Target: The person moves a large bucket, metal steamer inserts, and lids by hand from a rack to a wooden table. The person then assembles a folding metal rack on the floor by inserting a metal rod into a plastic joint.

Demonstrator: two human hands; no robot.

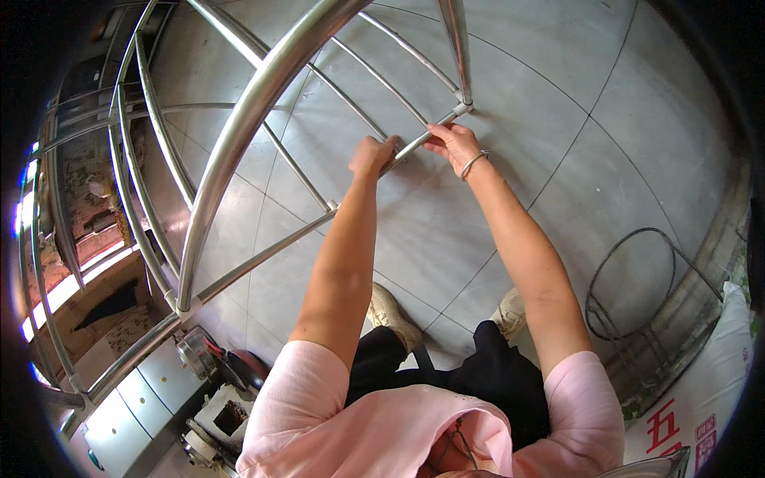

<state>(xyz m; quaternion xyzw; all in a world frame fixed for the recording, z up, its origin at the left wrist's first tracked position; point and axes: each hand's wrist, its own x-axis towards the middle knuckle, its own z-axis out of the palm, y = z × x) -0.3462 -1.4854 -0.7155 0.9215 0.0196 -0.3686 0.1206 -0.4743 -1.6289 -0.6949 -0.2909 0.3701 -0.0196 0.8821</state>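
A shiny metal tube rack (pixel 225 163) stands in front of me, with a thick curved tube and several thinner rods running away from its near bar (pixel 267 256). My left hand (pixel 373 155) is closed round this bar where a thin rod meets it; its fingertips are partly hidden. A little farther along the same bar, my right hand (pixel 453 146) pinches it between thumb and fingers, near the corner joint (pixel 462 108). A bracelet (pixel 473 165) circles my right wrist.
Grey floor tiles (pixel 550 64) lie under the rack. A loop of dark cable (pixel 594 303) rests at the right by a wall edge, near a white sack (pixel 705 382). Metal machine parts (pixel 199 354) and a white drawer unit (pixel 131 414) are at the lower left.
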